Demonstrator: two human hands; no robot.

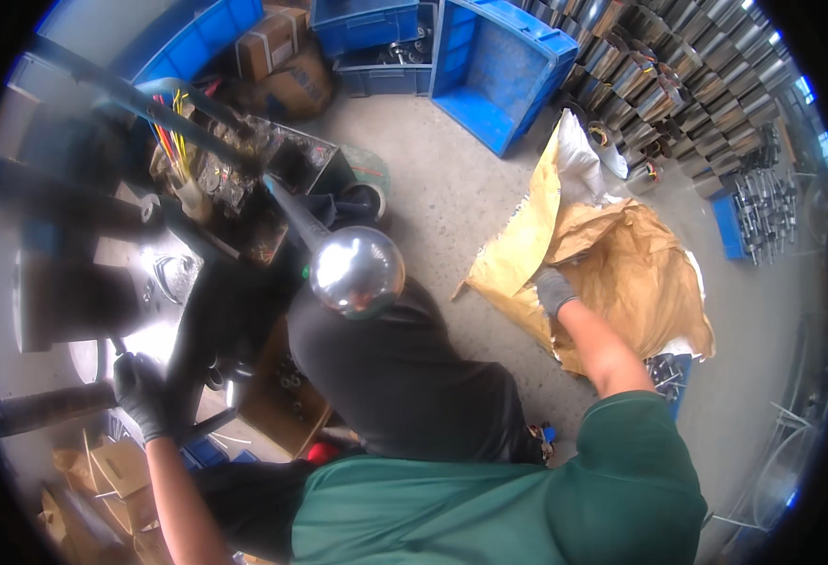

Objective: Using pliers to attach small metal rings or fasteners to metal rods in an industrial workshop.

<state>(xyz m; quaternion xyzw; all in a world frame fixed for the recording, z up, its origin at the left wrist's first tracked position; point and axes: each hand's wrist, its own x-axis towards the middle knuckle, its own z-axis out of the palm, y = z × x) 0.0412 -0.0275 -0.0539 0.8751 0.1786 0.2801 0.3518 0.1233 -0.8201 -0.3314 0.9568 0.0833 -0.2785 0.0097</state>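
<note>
My right hand, in a grey glove, is closed on the edge of a large crumpled brown paper sack with white outer layers. Its fingertips are partly hidden by the paper. At the left, my gloved left hand is at the machine, beside its bright metal plate and the end of a dark round bar. Its fingers look curled, but what they hold is too blurred to make out. A shiny metal ball on a dark lever arm stands above my lap.
Blue crates stand at the far side. Metal cylinders are stacked at the far right, near a blue bin of shafted parts. A parts tray and coloured wires lie left. A cardboard box sits below the machine.
</note>
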